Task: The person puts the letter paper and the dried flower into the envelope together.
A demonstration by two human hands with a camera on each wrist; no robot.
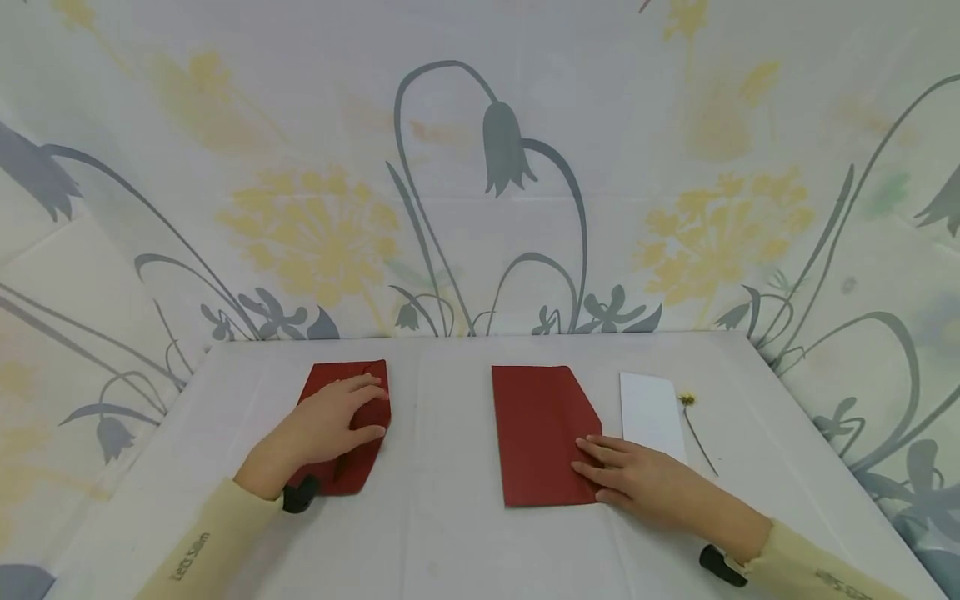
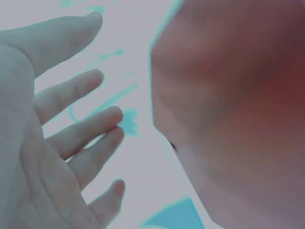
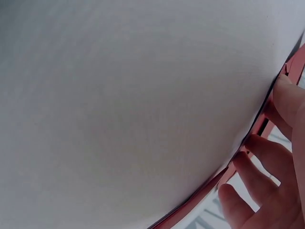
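The left hand (image 1: pixel 330 421) lies flat, fingers straight, on the left red envelope (image 1: pixel 341 425) on the desk (image 1: pixel 442 517); the right hand (image 1: pixel 637 479) presses straight fingers on the lower right corner of the right envelope (image 1: pixel 543 433), beside a white card (image 1: pixel 651 415). Neither hand grips anything, so either envelope could slide on the smooth cloth, and the right hand could nudge the card into the dried flower (image 1: pixel 693 425).

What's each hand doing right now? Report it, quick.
Left hand: open, fingers resting flat on the left red envelope.
Right hand: open, fingertips pressing the right red envelope.
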